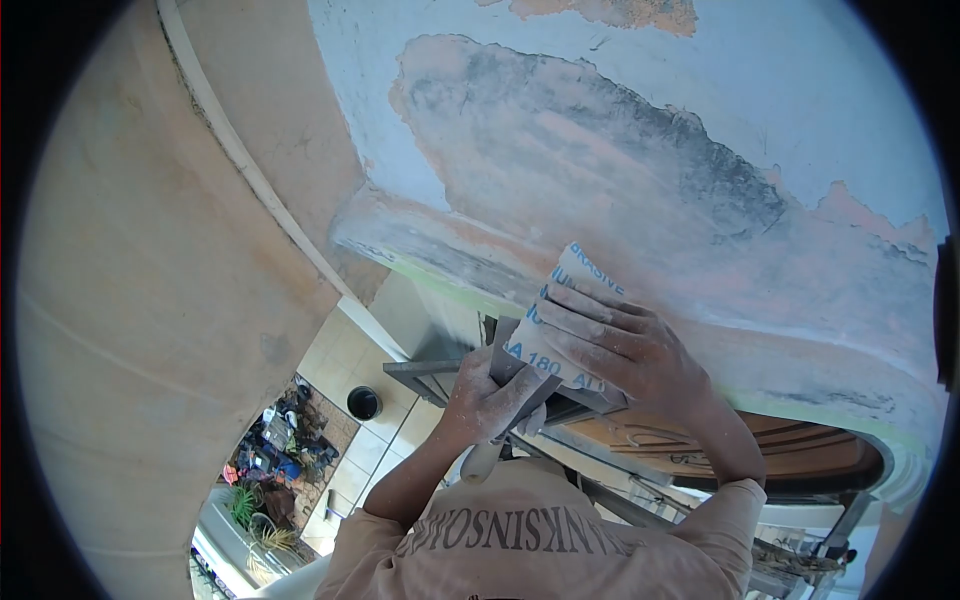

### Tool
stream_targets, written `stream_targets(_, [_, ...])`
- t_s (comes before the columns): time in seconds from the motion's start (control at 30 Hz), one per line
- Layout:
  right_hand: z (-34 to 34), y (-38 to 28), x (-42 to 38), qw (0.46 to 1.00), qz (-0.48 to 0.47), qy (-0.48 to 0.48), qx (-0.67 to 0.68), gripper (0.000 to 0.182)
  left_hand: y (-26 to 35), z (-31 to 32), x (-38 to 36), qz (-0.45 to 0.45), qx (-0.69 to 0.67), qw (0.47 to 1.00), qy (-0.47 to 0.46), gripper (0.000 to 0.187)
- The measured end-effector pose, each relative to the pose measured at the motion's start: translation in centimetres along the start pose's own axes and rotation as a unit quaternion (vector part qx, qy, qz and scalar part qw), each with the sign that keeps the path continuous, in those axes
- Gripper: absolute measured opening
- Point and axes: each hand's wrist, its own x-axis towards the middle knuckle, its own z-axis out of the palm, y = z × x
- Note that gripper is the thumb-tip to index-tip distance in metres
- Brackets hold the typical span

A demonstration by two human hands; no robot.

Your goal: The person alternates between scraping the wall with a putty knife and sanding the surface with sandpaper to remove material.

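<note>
A sheet of sandpaper, with its white printed back showing "180", lies under my right hand, whose dusty fingers press it flat near the wall's lower edge. My left hand is closed around a putty knife with a pale rounded handle; its grey blade reaches up beside and partly behind the sandpaper. Above my hands, the wall has pale blue paint peeled away around a rough grey and pinkish patch. White dust coats the fingers of both hands.
A curved tan wall fills the left. Far below are a black bucket on tiles, a pile of mixed items and green plants. Metal framework stands beneath my hands. A brown arched panel is at lower right.
</note>
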Motion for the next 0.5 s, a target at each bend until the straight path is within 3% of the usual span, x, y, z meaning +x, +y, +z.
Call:
stream_targets(0.07, [-0.5, 0.7, 0.5, 1.000, 0.002, 0.003, -0.014, 0.033, -1.1, -0.1, 0.4, 0.112, 0.041, 0.993, 0.008, 0.024])
stream_targets(0.2, [-0.2, 1.1, 0.3, 1.000, 0.000, 0.002, -0.015, 0.035, -1.7, 0.1, 0.4, 0.055, -0.047, 0.997, -0.002, 0.020])
stream_targets(0.27, [0.7, 0.3, 0.3, 0.999, -0.049, -0.002, -0.006, 0.034, -0.7, 0.3, 0.7, -0.003, -0.014, 1.000, -0.008, 0.014])
stream_targets(0.33, [0.1, 0.7, 0.7, 0.999, -0.033, -0.021, -0.023, 0.033, 0.3, 0.5, 0.3, -0.071, 0.020, 0.997, -0.012, 0.008])
stream_targets(0.37, [0.1, 0.5, 0.7, 0.999, -0.034, -0.018, -0.020, 0.033, -1.0, 0.5, 0.3, 0.004, 0.005, 1.000, 0.006, 0.011])
stream_targets(0.43, [0.7, 0.1, 0.4, 0.999, -0.050, -0.008, -0.008, 0.033, -2.3, 0.4, 0.9, 0.171, 0.103, 0.980, 0.012, 0.012])
stream_targets(0.5, [-0.1, 0.9, 0.7, 1.000, -0.011, 0.004, -0.001, 0.033, -2.4, 0.5, 0.1, 0.172, 0.087, 0.981, 0.013, 0.015])
